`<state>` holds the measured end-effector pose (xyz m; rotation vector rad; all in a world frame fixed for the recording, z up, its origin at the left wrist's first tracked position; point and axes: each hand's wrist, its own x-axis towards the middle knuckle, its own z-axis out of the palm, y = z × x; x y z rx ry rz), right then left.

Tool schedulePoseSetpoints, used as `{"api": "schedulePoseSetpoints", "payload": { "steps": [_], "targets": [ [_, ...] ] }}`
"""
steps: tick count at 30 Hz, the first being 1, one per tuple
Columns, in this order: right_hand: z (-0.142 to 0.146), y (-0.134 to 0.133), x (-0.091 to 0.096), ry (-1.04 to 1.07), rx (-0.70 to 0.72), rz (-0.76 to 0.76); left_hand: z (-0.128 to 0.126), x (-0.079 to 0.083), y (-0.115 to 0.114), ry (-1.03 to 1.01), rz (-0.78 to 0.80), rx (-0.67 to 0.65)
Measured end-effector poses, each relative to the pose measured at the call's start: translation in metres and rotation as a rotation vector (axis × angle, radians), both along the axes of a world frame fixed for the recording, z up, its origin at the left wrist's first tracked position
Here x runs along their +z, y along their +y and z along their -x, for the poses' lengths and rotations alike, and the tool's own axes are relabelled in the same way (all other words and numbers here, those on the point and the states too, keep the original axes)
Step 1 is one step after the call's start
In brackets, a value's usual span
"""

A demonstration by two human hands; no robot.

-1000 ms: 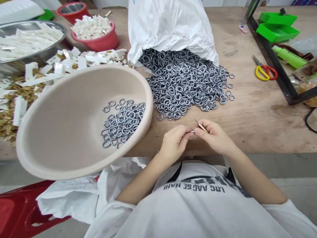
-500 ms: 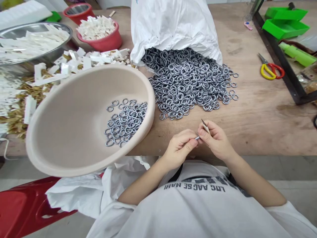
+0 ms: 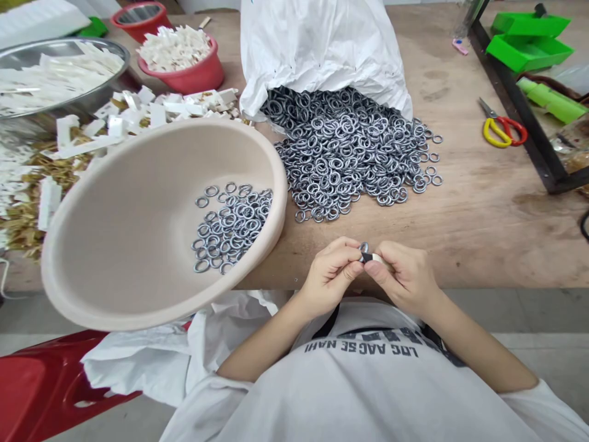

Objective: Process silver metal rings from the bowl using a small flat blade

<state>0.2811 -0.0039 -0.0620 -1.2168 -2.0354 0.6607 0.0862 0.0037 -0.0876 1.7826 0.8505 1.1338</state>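
My left hand [image 3: 329,274] and my right hand [image 3: 402,273] meet above the table's front edge, fingertips nearly touching. Between them stands a small metal ring [image 3: 364,247], pinched by my left fingers. My right fingers grip a slim pale stick [image 3: 377,259] with a dark end against the ring. Behind my hands lies a large heap of grey metal rings [image 3: 354,159], spilling from a white sack [image 3: 322,55]. To the left, a tilted beige basin [image 3: 129,227] holds a smaller cluster of the same rings [image 3: 229,227].
A steel basin [image 3: 59,77] and a red bowl [image 3: 177,64] hold white plastic pieces, with more scattered beside them. Yellow-red scissors [image 3: 499,131] and green trays [image 3: 529,52] sit at right, past a black metal frame [image 3: 515,92]. A red stool [image 3: 46,387] stands below left.
My hands have come closer together. The pale stick, earlier pointing up and away, now lies flatter against the ring, and the ring shows clearly at my fingertips.
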Motion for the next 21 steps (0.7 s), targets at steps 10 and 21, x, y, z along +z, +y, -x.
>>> {"api": "schedulePoseSetpoints", "payload": {
  "steps": [10,21],
  "targets": [
    [-0.009,0.011,-0.010,-0.057,0.051,0.133,0.006,0.000,-0.004,0.052,-0.082,-0.125],
    [-0.001,0.001,0.002,-0.030,0.084,-0.034,0.016,0.011,0.000,0.088,-0.105,-0.039]
  ]
}}
